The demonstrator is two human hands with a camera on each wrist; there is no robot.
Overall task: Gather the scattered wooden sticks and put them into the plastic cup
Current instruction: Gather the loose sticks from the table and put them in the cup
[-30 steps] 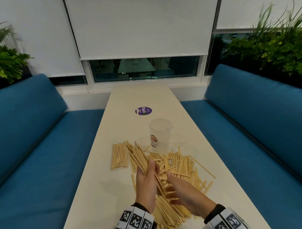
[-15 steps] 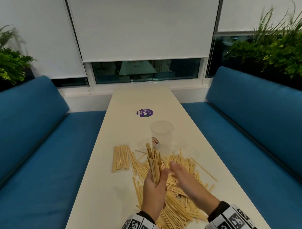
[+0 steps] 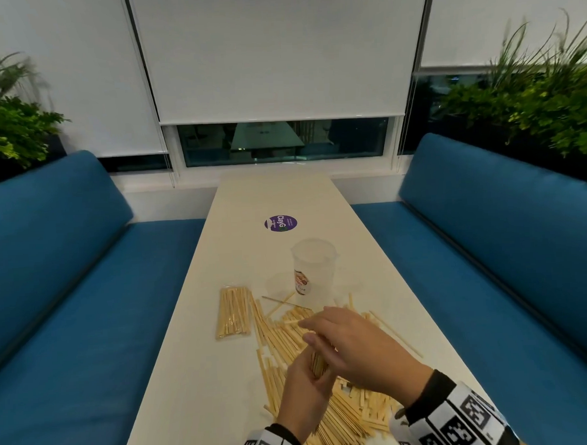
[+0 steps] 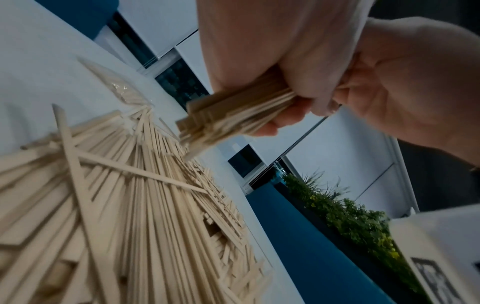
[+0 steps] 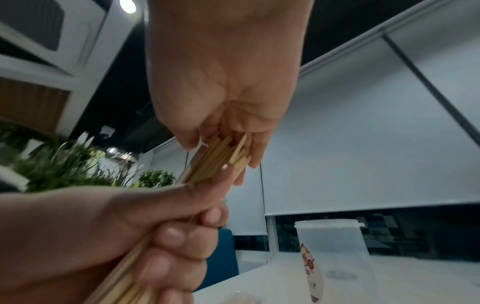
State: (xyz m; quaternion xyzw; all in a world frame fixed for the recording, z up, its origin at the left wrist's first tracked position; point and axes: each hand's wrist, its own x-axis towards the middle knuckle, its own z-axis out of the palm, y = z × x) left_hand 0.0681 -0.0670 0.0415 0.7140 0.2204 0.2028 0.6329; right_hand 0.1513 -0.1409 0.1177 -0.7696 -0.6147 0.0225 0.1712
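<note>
Steeply upright, stick bundle in left hand.

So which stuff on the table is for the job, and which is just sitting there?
For the job:
bundle gripped by left hand, right hand on its top
loose sticks
cup, no sticks seen inside

Just sitting there:
sticker
wrapped pack
plants

Bare hands, black sleeve cuffs, b/w square-marker wristbands on both wrists
</note>
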